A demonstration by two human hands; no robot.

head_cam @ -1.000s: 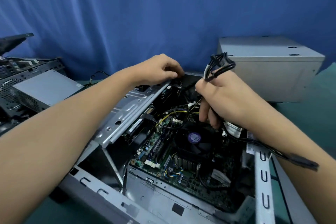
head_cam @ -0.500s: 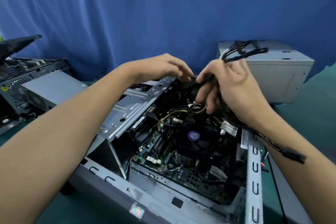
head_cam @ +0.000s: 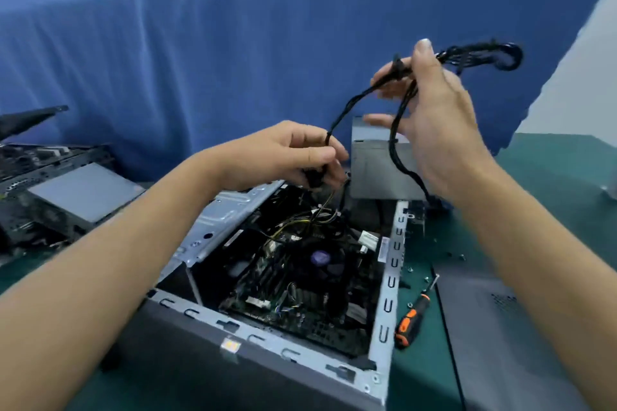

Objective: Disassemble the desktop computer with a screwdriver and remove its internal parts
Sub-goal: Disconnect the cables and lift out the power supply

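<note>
Head view. The open desktop computer (head_cam: pixel 389 280) is a grey steel case lying on its side, with its green motherboard (head_cam: pixel 300 304) and black cooler fan (head_cam: pixel 320 259) exposed. A black cable bundle (head_cam: pixel 354 103) rises out of the case. The left hand (head_cam: pixel 283 153) pinches its lower end above the case's far edge, apparently at a connector. The raised right hand (head_cam: pixel 437 123) grips its looped upper part between thumb and loosely spread fingers. An orange-and-black screwdriver (head_cam: pixel 409 320) lies on the green tabletop (head_cam: pixel 551 183) just right of the case. A blue curtain (head_cam: pixel 200 60) hangs behind.

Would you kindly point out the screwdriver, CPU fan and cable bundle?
screwdriver (head_cam: pixel 411 320), head view, handle.
CPU fan (head_cam: pixel 320 257), head view, purple hub.
cable bundle (head_cam: pixel 507 57), head view, raised loop.
</note>
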